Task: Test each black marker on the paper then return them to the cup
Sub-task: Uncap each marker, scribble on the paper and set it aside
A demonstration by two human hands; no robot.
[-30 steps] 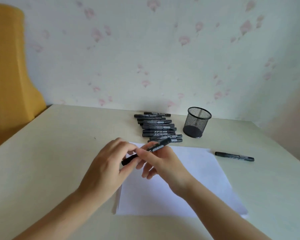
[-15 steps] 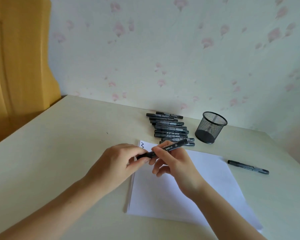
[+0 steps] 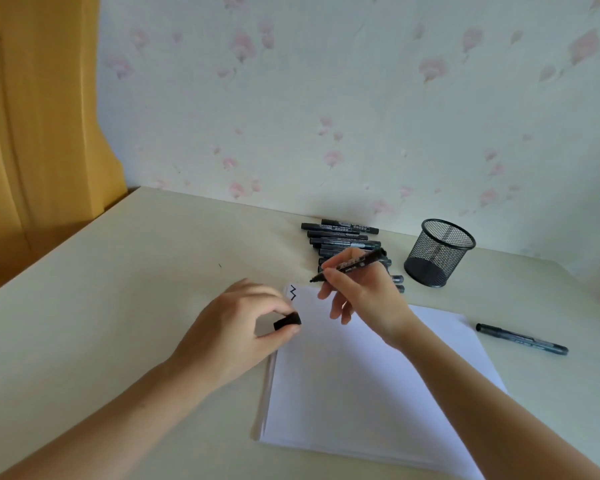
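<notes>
Reaching over the paper (image 3: 368, 375), the left hand (image 3: 236, 334) pinches a black cap (image 3: 287, 321); the right hand (image 3: 364, 292) grips an uncapped marker (image 3: 352, 264) above a zigzag mark (image 3: 293, 292). Behind, its knuckles partly hide the marker pile (image 3: 340, 233), seemingly a dozen, beside the mesh cup (image 3: 439, 251); one lone marker (image 3: 522, 338) lies right.

one cup (image 3: 440, 252) (two hands (image 3: 236, 327))
</notes>
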